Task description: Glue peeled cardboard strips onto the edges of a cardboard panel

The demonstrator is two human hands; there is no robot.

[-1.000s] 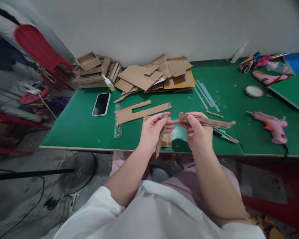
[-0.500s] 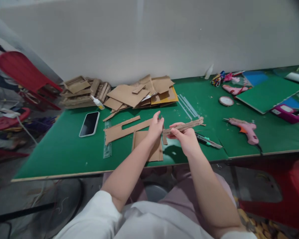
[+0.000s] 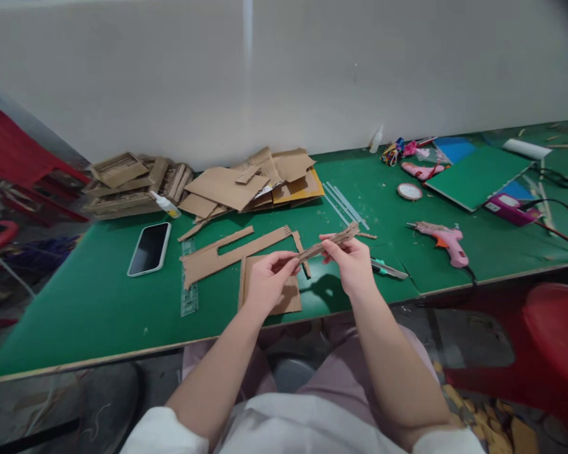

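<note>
Between both hands, raised over the table, is a narrow cardboard strip (image 3: 313,250) with rough edges. My left hand (image 3: 273,277) pinches its left end, and my right hand (image 3: 351,258) grips it toward the right end. Under my left hand lies a square cardboard piece (image 3: 291,299) with raised edges. A short cardboard strip (image 3: 298,240) rests on the table behind the held one. Left of these, a notched cardboard piece (image 3: 203,268) lies across a clear ruler (image 3: 189,301). Close to my right hand is a green utility knife (image 3: 389,270).
A pink glue gun (image 3: 442,243) lies right, near clear glue sticks (image 3: 343,203) and a tape roll (image 3: 409,191). Stacked cardboard sheets (image 3: 231,187), cardboard trays (image 3: 123,192) and a glue bottle (image 3: 165,205) sit along the back. A phone (image 3: 149,248) is at left.
My left hand has come down and back from the short strip's far end and now holds the left end of the strip in my right hand. The view has shifted slightly right.
</note>
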